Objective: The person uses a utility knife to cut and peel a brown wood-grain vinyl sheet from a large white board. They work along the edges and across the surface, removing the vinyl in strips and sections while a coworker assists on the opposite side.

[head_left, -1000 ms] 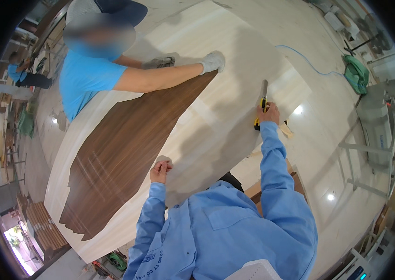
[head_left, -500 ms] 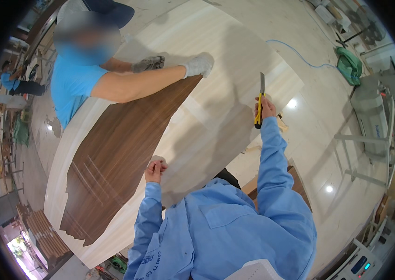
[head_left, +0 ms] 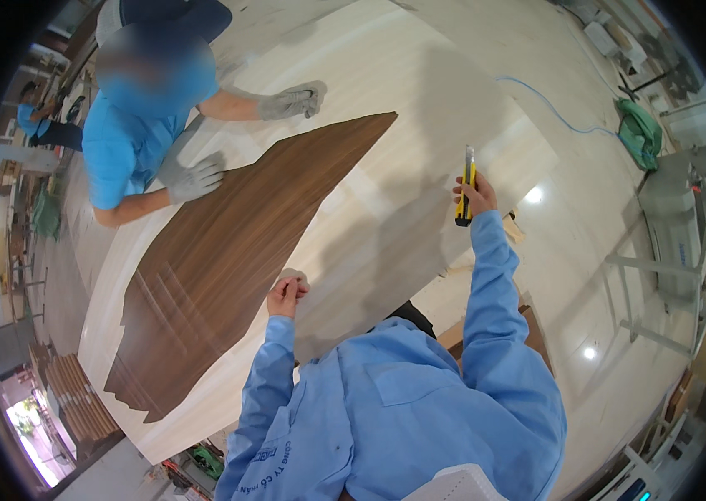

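My right hand (head_left: 478,197) grips a yellow and black snap-off utility knife (head_left: 467,190), its blade pointing away from me above the pale board. My left hand (head_left: 288,294) is closed, fingers curled in, near the near edge of a dark brown wood-grain sheet (head_left: 228,250); what it holds, if anything, is hidden. The sheet has an uneven outline and lies on a large pale wood-grain board (head_left: 386,184). Across from me, a co-worker in a blue shirt rests one gloved hand (head_left: 196,178) at the sheet's far edge. Their other gloved hand (head_left: 293,102) is over the pale board.
A thin blue hose (head_left: 549,104) runs across the floor to a green bag (head_left: 639,134) at the far right. A metal frame (head_left: 653,267) stands on the right. Stacked brown boards (head_left: 82,392) lie at the lower left. Another person (head_left: 36,117) is in the background.
The co-worker's gloved hands have left the sheet's pointed far-right tip; one now lies farther left. My knife's blade shows shorter. My left hand has shifted slightly right.
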Tool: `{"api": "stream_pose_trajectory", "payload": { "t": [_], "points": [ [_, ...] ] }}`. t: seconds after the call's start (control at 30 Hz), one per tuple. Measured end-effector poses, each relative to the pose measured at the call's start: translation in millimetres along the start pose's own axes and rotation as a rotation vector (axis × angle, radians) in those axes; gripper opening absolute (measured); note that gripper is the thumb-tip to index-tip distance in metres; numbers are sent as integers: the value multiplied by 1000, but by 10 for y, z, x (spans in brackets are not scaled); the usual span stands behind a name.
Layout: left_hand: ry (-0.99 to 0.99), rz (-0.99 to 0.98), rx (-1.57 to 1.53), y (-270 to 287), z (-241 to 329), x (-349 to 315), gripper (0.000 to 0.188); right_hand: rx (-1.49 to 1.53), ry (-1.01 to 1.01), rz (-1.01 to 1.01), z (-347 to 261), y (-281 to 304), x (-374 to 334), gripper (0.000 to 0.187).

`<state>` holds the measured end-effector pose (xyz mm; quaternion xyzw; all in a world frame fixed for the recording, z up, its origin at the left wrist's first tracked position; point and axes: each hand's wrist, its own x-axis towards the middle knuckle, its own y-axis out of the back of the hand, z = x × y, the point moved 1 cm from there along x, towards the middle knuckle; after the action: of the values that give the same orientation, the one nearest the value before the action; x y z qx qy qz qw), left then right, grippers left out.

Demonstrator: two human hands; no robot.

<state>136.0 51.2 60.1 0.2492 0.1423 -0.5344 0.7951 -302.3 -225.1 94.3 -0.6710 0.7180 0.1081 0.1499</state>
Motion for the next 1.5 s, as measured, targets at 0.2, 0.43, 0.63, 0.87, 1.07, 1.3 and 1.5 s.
{"api": "stream_pose_trajectory", "payload": {
  "t": [0.2,0.43,0.63,0.87,1.07,1.3,1.5],
  "points": [
    [-10,42,-37,-63,0,-25,27,-292,144,-319,-303,-554,-34,58],
    [-306,348,116,-197,3,-237,21,-512,224,-669,-593,-1137,101,52],
    [-514,543,496,-314,98,-271,14,-1259,839,-878,-827,-1808,442,44],
    [-494,595,571,-343,154,-257,14,-1711,1048,-1194,-818,-2976,602,40],
    [-479,596,579,-332,141,-253,22,-1905,1006,-1190,-842,-3168,843,44],
    [-467,596,604,-357,110,-237,24,-1970,952,-1025,-1067,-2668,1306,44],
    [-441,581,633,-368,76,-218,21,-2084,922,-895,-1221,-2231,1656,42]
  ]
}}
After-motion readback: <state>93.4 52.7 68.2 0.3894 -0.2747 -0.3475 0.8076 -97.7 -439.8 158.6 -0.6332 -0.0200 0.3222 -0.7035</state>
